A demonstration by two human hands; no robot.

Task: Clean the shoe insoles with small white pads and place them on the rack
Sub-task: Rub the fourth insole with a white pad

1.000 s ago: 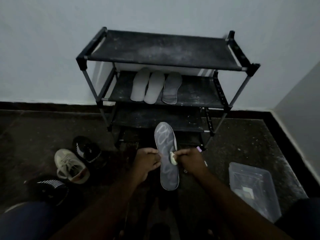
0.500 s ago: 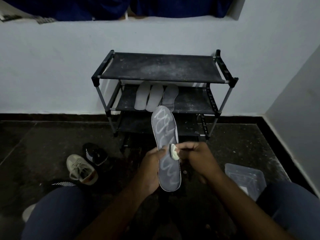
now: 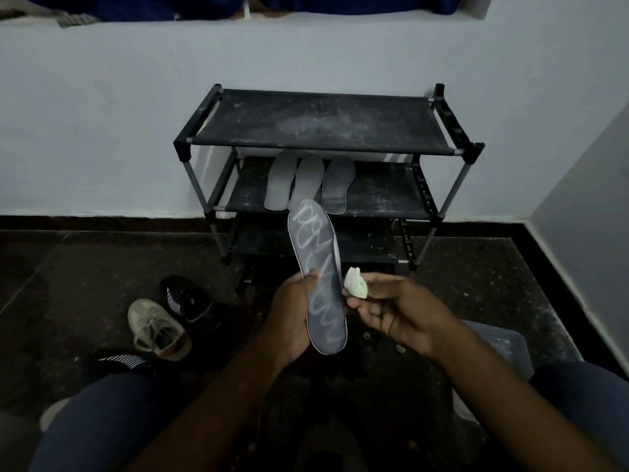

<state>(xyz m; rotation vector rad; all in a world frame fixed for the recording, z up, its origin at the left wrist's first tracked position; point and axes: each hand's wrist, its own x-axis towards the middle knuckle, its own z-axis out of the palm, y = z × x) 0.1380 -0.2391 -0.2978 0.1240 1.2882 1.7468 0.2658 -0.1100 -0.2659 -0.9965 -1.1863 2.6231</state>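
wall (image 3: 102,131): pale, plain; a ledge along the top edge carries dark blue cloth (image 3: 170,5)
floor (image 3: 85,267): dark and speckled, with a black skirting strip where it meets the wall
rack (image 3: 320,124): black frame with grey posts, standing against the wall; top shelf is dusty and bare
middle shelf (image 3: 381,195): holds three insoles side by side at its left half, toes toward the wall
shelf insoles: two light grey (image 3: 279,185) (image 3: 308,180), one darker grey (image 3: 337,185), each touching or nearly touching its neighbour
legs (image 3: 102,420): dark blue trousers, one knee in each bottom corner
container (image 3: 500,349): clear plastic, on the floor right of the arms, partly hidden behind the right forearm
held insole (image 3: 316,260): grey with white scribbled marks along its face, held up in front of the rack, toe up, heel down
shoes: beige sneaker (image 3: 156,330) and black sneaker (image 3: 185,296) side by side on the floor at left; a black striped shoe (image 3: 119,362) near the left knee
left hand (image 3: 292,311): grips the held insole at its left edge, thumb on the face, fingers behind
right hand (image 3: 398,311): fingers curled, pinching the pad at the fingertips
pad (image 3: 355,284): small, white, crumpled; just beside the held insole's right edge, can't tell if they touch
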